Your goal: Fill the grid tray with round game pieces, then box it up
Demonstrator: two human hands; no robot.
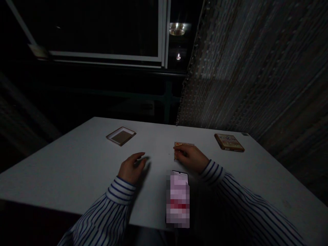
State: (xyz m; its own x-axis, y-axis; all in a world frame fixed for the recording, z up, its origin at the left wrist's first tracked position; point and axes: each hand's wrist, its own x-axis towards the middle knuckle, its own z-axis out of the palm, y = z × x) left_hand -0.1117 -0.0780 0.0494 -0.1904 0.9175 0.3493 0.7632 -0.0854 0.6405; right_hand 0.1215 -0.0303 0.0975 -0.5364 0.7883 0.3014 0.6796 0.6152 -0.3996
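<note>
My right hand (191,158) rests on the white table (77,164), its fingers curled over a small flat packet (179,146) with an orange mark. My left hand (132,167) lies on the table to the left, fingers loosely apart, holding nothing. Between my forearms a phone (178,198) lies near the front edge, screen lit. Both sleeves are white with dark stripes.
An open shallow box (121,135) sits at the back left of the table. A flat orange box (229,142) lies at the back right. A woven blind hangs on the right, a dark window behind. The room is dim.
</note>
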